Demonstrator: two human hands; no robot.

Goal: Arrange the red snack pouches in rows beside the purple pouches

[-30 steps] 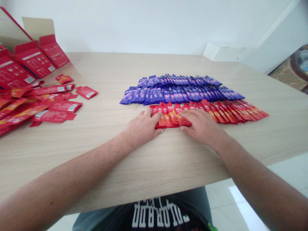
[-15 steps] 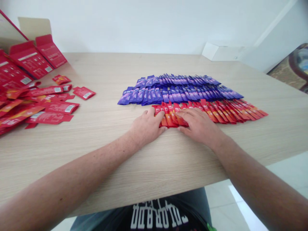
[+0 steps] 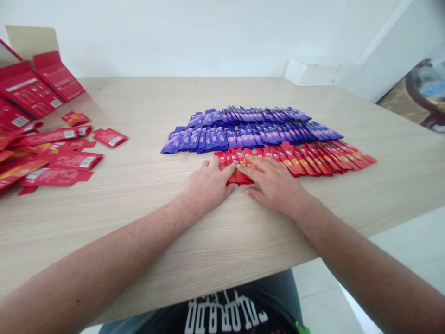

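A row of overlapping red and orange sachets (image 3: 306, 157) fans out across the table in front of me. At the left end of that row rests my left hand (image 3: 208, 183), open, thumb apart from the fingers and touching the first sachets. My right hand (image 3: 274, 183) lies open on top of the row just to the right, fingers stretched leftward, close to my left thumb. Both hands cover part of the red sachets. Behind them, two rows of purple sachets (image 3: 250, 137) lie overlapped in the same way.
To the left is a loose pile of red sachets (image 3: 66, 160), with one red sachet (image 3: 110, 138) a little apart. Opened red boxes (image 3: 31, 88) stand behind the pile. A white box-like block (image 3: 309, 74) is against the wall at the back right of the wooden table (image 3: 139, 222).
My right hand has slid slightly left along the red row, closer to my left hand. My left hand stays at the row's left end. The view has shifted a little to the right.
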